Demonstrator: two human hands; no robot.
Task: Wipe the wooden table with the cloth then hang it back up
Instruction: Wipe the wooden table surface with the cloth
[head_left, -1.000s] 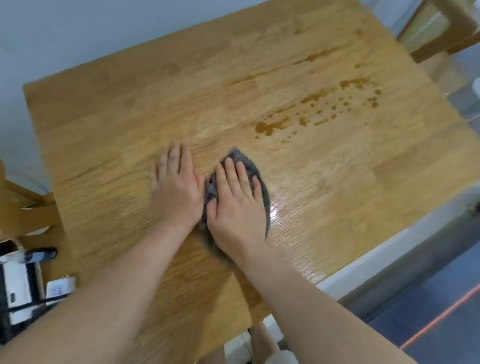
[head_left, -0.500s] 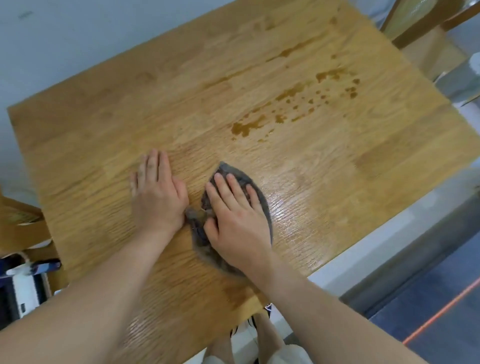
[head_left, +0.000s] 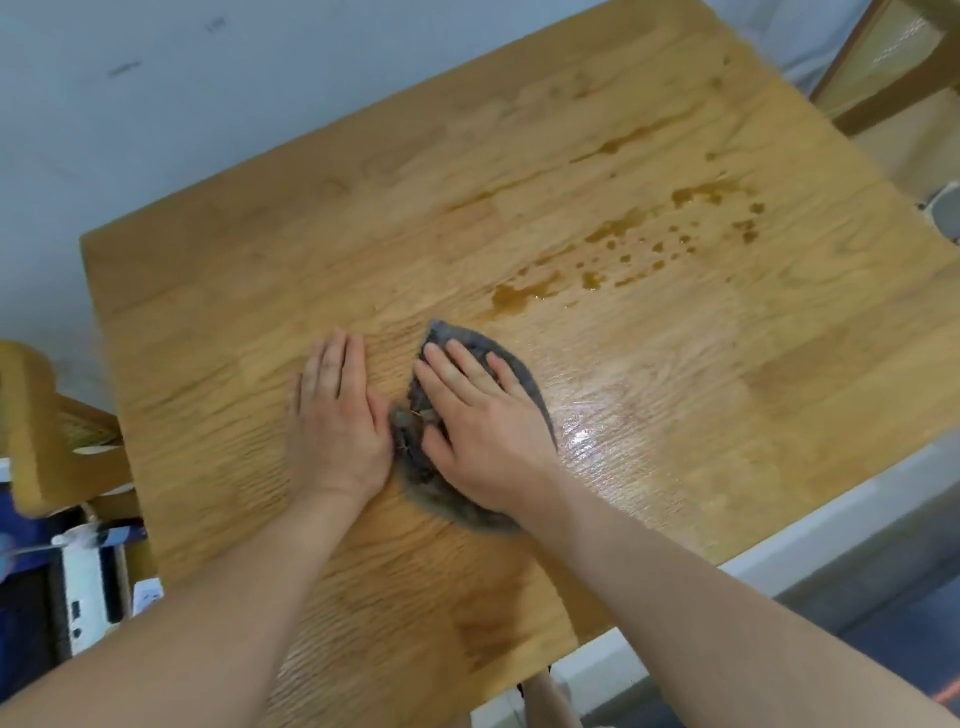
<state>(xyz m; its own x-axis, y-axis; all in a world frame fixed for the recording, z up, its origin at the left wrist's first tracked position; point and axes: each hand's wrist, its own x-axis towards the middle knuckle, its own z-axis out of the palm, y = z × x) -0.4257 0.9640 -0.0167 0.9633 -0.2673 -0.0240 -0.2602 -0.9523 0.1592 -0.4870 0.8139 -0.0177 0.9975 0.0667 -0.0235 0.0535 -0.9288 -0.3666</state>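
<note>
A grey cloth (head_left: 511, 366) lies bunched flat on the wooden table (head_left: 260, 291), near its middle. My right hand (head_left: 478, 421) presses down on the cloth with straight, spread fingers, covering most of it. My left hand (head_left: 337, 415) lies flat on the bare wood just left of the cloth, its thumb side touching the cloth's edge. Brown wet patches and droplets (head_left: 613, 254) are scattered on the wood beyond the cloth, towards the far right. A shiny damp streak (head_left: 587, 431) runs to the right of my right hand.
A wooden chair (head_left: 47, 431) stands at the table's left side, another chair (head_left: 893, 73) at the far right corner. A pale wall (head_left: 208, 78) runs behind the table. White devices and cables (head_left: 88, 587) sit on the floor at lower left.
Both hands and the cloth keep the same spot on the table. My right fingers have turned to point further left, and the view has shifted.
</note>
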